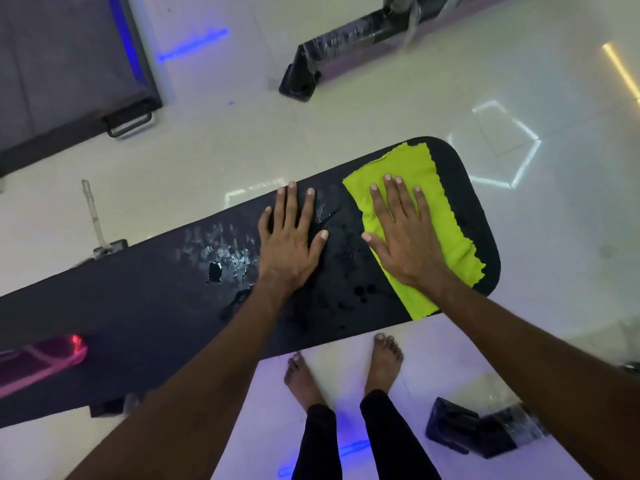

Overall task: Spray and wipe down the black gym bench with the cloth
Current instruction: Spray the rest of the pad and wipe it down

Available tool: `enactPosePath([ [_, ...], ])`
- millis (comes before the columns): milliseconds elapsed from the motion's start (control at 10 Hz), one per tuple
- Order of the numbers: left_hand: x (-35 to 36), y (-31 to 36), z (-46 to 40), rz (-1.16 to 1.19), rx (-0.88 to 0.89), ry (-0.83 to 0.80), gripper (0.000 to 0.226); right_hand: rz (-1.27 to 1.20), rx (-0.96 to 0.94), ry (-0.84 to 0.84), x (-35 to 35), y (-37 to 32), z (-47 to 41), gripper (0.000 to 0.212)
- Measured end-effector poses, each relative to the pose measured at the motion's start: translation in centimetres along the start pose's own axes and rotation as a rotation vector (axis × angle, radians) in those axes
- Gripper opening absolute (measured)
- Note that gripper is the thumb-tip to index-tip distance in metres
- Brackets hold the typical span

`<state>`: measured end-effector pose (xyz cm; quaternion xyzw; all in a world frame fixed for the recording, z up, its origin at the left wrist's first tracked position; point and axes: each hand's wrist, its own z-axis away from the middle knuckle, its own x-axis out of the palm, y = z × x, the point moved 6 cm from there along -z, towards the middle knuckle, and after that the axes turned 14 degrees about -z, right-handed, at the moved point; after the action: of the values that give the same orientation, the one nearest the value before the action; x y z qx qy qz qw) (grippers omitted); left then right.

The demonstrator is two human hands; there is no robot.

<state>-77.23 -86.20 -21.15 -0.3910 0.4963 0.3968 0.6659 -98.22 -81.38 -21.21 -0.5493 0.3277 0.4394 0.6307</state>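
Observation:
The black gym bench (138,299) runs across the view from lower left to upper right, its rounded end at the right. Wet droplets and streaks glisten on its middle. A lime-green cloth (446,216) lies spread on the bench near that rounded end. My right hand (405,237) presses flat on the cloth, fingers apart. My left hand (287,244) rests flat on the bare wet pad just left of the cloth, fingers spread, holding nothing. No spray bottle is in view.
My bare feet (381,365) stand on the glossy tiled floor right below the bench. A black equipment foot wrapped in plastic (346,46) lies beyond it, another black wrapped part (481,431) at lower right. A dark platform with a handle (69,74) fills the upper left.

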Motion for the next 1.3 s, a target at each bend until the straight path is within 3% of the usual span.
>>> enactPosePath([
  [200, 0.4, 0.2, 0.0, -0.002, -0.045, 0.050, 0.073, 0.003, 0.164, 0.144, -0.8, 2.7, 3.0, 0.073],
  [400, 0.9, 0.4, 0.1, -0.033, -0.062, 0.092, 0.074, 0.014, 0.345, 0.196, -2.4, 2.1, -5.9, 0.077],
  [500, 1.0, 0.4, 0.2, -0.037, -0.063, 0.098, 0.074, 0.024, 0.283, 0.174, -1.8, 0.5, -7.2, 0.078],
  [600, 1.0, 0.4, 0.2, -0.027, -0.060, 0.104, 0.073, 0.016, 0.135, 0.146, -1.6, 1.2, -4.9, 0.075],
  [700, 1.0, 0.4, 0.2, -0.021, -0.061, 0.100, 0.073, 0.025, 0.106, 0.140, -1.7, 3.5, -1.4, 0.071],
  [1000, 1.3, 0.4, 0.1, -0.016, -0.070, 0.133, 0.073, -0.012, 0.388, 0.258, -2.6, 2.4, -6.0, 0.074],
  [1100, 1.1, 0.5, 0.2, -0.012, -0.063, 0.122, 0.074, 0.040, 0.172, 0.167, -1.0, 1.5, -2.5, 0.074],
  [1200, 0.9, 0.4, 0.3, -0.004, -0.064, 0.119, 0.074, 0.028, 0.122, 0.147, -1.6, 4.6, 1.6, 0.071],
  [1300, 1.0, 0.5, 0.3, -0.007, -0.075, 0.122, 0.074, 0.006, 0.435, 0.271, -2.3, 6.8, 5.0, 0.070],
])
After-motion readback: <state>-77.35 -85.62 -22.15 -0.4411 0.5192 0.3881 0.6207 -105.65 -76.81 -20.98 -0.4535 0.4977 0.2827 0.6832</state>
